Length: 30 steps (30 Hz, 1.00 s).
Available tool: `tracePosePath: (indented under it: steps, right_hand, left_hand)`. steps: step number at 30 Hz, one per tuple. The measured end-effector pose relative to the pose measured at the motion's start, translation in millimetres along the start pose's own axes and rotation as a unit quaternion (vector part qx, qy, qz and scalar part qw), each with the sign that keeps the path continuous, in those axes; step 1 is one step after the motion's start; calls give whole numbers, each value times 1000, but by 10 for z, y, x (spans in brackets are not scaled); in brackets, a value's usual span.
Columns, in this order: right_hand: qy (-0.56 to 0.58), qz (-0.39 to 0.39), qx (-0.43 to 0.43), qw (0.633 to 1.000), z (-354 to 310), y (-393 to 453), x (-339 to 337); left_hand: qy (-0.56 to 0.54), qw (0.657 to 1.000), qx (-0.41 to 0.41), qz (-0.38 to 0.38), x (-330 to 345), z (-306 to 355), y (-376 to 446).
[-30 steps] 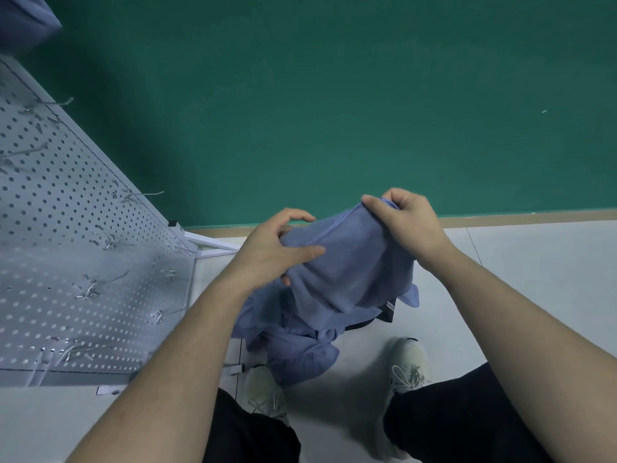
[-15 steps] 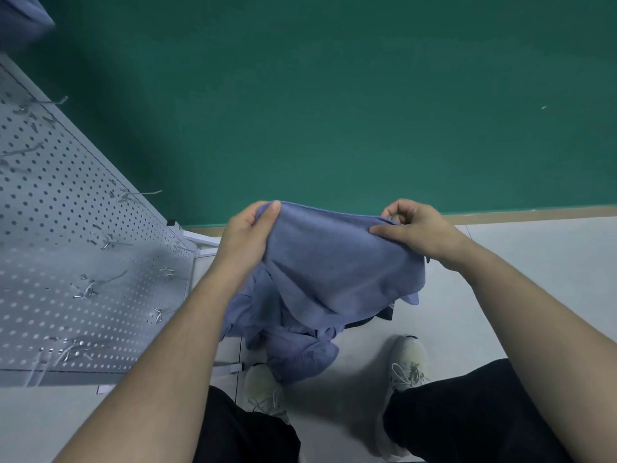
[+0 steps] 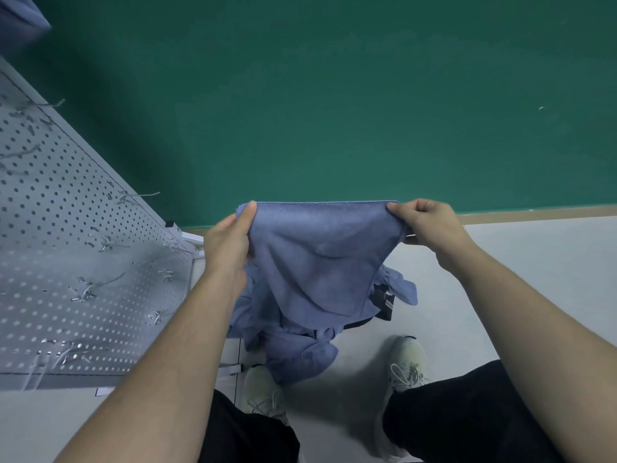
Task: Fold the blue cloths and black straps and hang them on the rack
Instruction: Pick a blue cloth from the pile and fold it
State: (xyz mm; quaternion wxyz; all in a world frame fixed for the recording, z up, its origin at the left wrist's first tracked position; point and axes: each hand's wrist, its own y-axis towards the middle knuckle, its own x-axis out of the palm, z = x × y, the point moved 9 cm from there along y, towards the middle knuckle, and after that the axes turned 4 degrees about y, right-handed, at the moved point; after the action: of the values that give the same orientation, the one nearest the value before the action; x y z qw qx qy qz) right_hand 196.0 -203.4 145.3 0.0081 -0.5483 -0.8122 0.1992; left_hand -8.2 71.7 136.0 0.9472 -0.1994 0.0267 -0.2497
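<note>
A blue cloth [image 3: 317, 255] hangs spread in front of me, its top edge pulled straight. My left hand [image 3: 230, 242] pinches its top left corner, and my right hand [image 3: 427, 222] pinches the top right corner. Below it on the floor lies a heap of more blue cloths [image 3: 293, 349], with a black strap [image 3: 384, 300] showing at the heap's right side. The grey pegboard rack [image 3: 66, 262] with metal hooks stands on my left.
A green wall [image 3: 334, 95] rises straight ahead above a tan skirting strip. My two pale shoes [image 3: 405, 365] stand on the light floor close to the heap. Another blue cloth [image 3: 20, 11] shows at the top left corner above the rack.
My hands have moved apart and upward, so the bunched cloth is now stretched out flat with a straight top edge.
</note>
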Motion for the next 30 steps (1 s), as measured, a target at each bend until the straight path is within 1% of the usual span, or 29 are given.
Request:
tracePosePath:
  steps: [2, 4, 6, 8, 10, 13, 18, 23, 27, 30]
  right_hand:
    - [50, -26, 29, 998, 54, 7, 101]
    - [91, -51, 58, 993, 98, 8, 195]
    - [117, -66, 69, 989, 111, 1, 269]
    - [123, -65, 65, 988, 88, -9, 317]
    - [122, -56, 58, 989, 48, -33, 359]
    - [162, -50, 55, 984, 24, -48, 462]
    - [203, -98, 96, 969, 50, -145, 799]
    - [249, -141, 120, 951, 2, -263, 979]
    - [277, -123, 103, 947, -51, -285, 922]
    - [280, -147, 104, 943, -99, -336, 950]
  left_hand:
    - [-3, 999, -40, -6, 40, -102, 31]
    - [-6, 997, -75, -32, 110, -196, 62]
    - [4, 994, -85, -64, 197, -232, 46]
    - [27, 995, -63, -75, 275, -212, 7]
    - [42, 996, -24, -77, 363, -154, -76]
    - [56, 995, 23, -83, 507, -96, -218]
    - [76, 990, 63, -105, 734, -86, -397]
    - [127, 974, 132, -134, 841, 11, -487]
    - [145, 969, 137, -143, 869, 5, -493]
    - [143, 969, 135, -146, 866, -10, -478]
